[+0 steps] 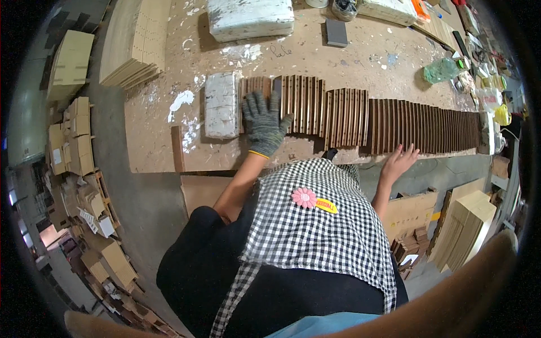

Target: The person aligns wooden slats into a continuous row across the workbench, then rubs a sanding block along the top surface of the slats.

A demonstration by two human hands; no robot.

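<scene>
A long row of brown wooden strips point(347, 117) stands packed side by side across the near part of the table. Its left part has lighter pieces, partly covered by my left hand. A white-wrapped block point(222, 105) stands against the left end, and another whitish block point(487, 133) is at the right end. My left hand point(264, 125), in a grey knit glove, lies over the left part of the row with its fingers spread. Bare, my right hand point(399, 163) is at the row's near edge, right of the middle, fingers stretched out and holding nothing.
A big white-wrapped block point(251, 19) and a small dark grey block point(336, 32) lie farther back. Stacked pale boards point(135, 42) stand at the far left. A green plastic bottle point(444, 70) lies at the right. Cardboard boxes point(78, 135) line the left floor.
</scene>
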